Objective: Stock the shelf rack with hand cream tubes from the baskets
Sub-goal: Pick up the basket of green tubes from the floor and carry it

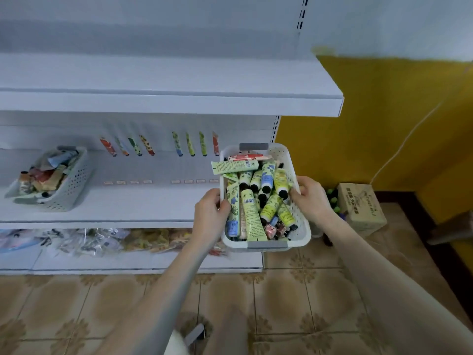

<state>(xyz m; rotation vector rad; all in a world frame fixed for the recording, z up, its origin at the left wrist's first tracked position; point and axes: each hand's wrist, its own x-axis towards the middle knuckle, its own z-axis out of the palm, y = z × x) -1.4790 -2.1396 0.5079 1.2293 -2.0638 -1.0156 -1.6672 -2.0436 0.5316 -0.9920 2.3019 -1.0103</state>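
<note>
A yellow wall point(371, 124) meets tan patterned floor tiles point(294, 290), with a cardboard box point(361, 208) at its foot.

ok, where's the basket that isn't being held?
Head view, far left: the perforated basket sits on the middle shelf, left of the row of tubes and the hand-held basket.

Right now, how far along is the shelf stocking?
Early. Done: eight hand cream tubes lean along the back of the middle shelf, in two groups of four. In hand: the left hand and right hand grip the white basket of tubes by its sides at the shelf's right end. Left: that basket is full, and the second basket on the shelf's left looks piled high too.
</note>
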